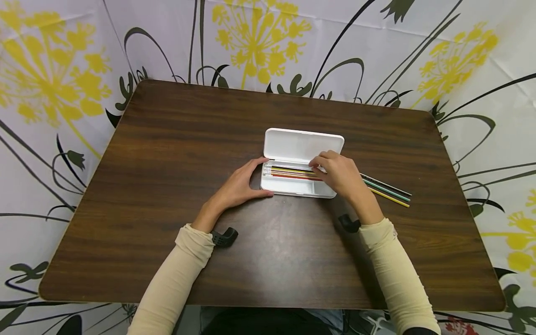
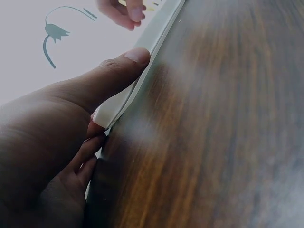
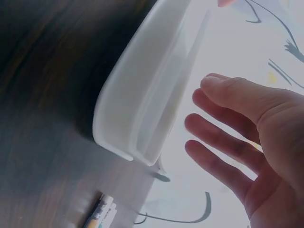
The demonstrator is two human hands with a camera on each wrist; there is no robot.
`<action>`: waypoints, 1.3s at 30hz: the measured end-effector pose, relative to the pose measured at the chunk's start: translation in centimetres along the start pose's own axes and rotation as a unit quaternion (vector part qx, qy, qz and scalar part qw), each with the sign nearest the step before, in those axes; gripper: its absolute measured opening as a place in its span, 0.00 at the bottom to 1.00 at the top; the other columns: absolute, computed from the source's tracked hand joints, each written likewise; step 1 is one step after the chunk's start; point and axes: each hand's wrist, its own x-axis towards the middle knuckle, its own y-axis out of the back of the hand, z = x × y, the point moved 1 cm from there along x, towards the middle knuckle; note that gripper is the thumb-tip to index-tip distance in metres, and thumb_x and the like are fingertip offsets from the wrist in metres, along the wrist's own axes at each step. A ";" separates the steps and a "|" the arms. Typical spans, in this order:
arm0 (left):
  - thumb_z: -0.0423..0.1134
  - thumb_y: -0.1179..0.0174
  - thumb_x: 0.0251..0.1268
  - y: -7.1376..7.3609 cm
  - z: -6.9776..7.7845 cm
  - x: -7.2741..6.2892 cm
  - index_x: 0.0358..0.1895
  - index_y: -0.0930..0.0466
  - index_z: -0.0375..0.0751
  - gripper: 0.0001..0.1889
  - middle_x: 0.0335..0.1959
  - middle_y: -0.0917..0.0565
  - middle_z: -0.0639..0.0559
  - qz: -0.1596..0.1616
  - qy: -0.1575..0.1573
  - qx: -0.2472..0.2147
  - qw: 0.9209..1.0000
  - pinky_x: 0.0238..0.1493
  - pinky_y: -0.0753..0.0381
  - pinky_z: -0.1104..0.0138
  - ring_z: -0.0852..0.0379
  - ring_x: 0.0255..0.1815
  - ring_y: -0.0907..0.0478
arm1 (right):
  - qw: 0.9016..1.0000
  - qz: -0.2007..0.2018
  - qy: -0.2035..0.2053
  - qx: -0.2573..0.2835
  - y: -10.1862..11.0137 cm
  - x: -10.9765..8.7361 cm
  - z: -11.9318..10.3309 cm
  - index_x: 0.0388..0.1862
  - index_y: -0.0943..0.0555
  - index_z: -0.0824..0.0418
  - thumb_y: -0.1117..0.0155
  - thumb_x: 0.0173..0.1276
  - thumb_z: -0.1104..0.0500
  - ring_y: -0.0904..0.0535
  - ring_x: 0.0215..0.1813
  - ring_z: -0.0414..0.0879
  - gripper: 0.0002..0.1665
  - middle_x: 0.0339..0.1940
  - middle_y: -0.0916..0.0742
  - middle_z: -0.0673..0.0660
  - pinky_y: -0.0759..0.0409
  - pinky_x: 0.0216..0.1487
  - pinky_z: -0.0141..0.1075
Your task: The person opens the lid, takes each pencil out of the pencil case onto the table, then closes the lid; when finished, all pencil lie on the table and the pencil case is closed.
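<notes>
A white pencil case lies on the table with its lid raised at the back. Several coloured pencils, red and yellow among them, lie side by side inside. My left hand holds the left end of the case, thumb on the front edge and fingers around the corner. Over the right part of the case is my right hand, fingers bent and pointing down at the pencils. In the right wrist view its thumb lies near the index fingertip, the other fingers loosely spread, with nothing visible between them.
Several pencils, including green and yellow ones, lie on the brown wooden table to the right of the case. Their ends also appear low in the right wrist view. A flowered cloth hangs behind the table.
</notes>
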 end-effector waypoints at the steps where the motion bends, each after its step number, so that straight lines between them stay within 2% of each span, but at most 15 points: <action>1: 0.57 0.25 0.48 0.0 0.0 0.0 0.74 0.41 0.48 0.50 0.72 0.35 0.50 0.000 -0.002 0.000 1.000 0.67 0.38 0.54 0.52 0.72 0.40 | 1.000 -0.003 -0.002 -0.001 0.0 0.0 0.0 0.38 0.12 0.57 0.26 0.59 0.63 0.20 0.39 0.47 0.08 0.36 0.14 0.50 0.21 0.35 0.45; 11: 0.58 0.25 0.48 0.1 0.0 0.1 0.74 0.41 0.49 0.50 0.71 0.34 0.51 -0.001 -0.004 0.000 1.000 0.67 0.38 0.54 0.53 0.71 0.39 | 0.997 -0.068 -0.029 -0.024 -0.5 -0.6 0.5 0.44 0.13 0.56 0.32 0.65 0.64 0.18 0.41 0.51 0.09 0.40 0.12 0.54 0.21 0.36 0.49; 20: 0.57 0.25 0.49 0.1 0.0 0.1 0.74 0.41 0.48 0.50 0.71 0.34 0.51 0.001 -0.003 0.000 1.000 0.67 0.38 0.55 0.54 0.71 0.39 | 0.999 -0.049 -0.021 -0.009 -0.8 -0.7 0.7 0.43 0.12 0.57 0.32 0.64 0.66 0.22 0.39 0.49 0.10 0.36 0.18 0.52 0.22 0.31 0.47; 25: 0.57 0.25 0.49 0.1 0.0 0.1 0.74 0.41 0.49 0.50 0.71 0.35 0.51 -0.004 0.002 -0.001 1.000 0.67 0.38 0.55 0.54 0.71 0.40 | 0.999 -0.046 -0.026 -0.006 -0.9 -0.8 0.8 0.44 0.12 0.56 0.32 0.65 0.65 0.20 0.41 0.49 0.10 0.39 0.15 0.52 0.21 0.35 0.47; 33: 0.58 0.26 0.49 0.1 0.2 0.1 0.75 0.42 0.50 0.51 0.73 0.36 0.51 -0.008 0.010 -0.005 1.000 0.68 0.39 0.53 0.53 0.72 0.41 | 1.000 0.003 0.004 -0.010 0.5 -1.2 0.4 0.41 0.12 0.57 0.28 0.62 0.64 0.20 0.41 0.48 0.08 0.38 0.14 0.51 0.21 0.34 0.45; 39: 0.58 0.25 0.49 -0.1 0.0 0.1 0.75 0.42 0.51 0.51 0.72 0.36 0.51 -0.004 0.009 -0.003 1.000 0.67 0.38 0.53 0.53 0.72 0.41 | 1.000 -0.001 0.002 -0.010 1.3 -1.8 0.5 0.41 0.12 0.57 0.27 0.61 0.64 0.20 0.41 0.48 0.09 0.38 0.14 0.52 0.21 0.35 0.45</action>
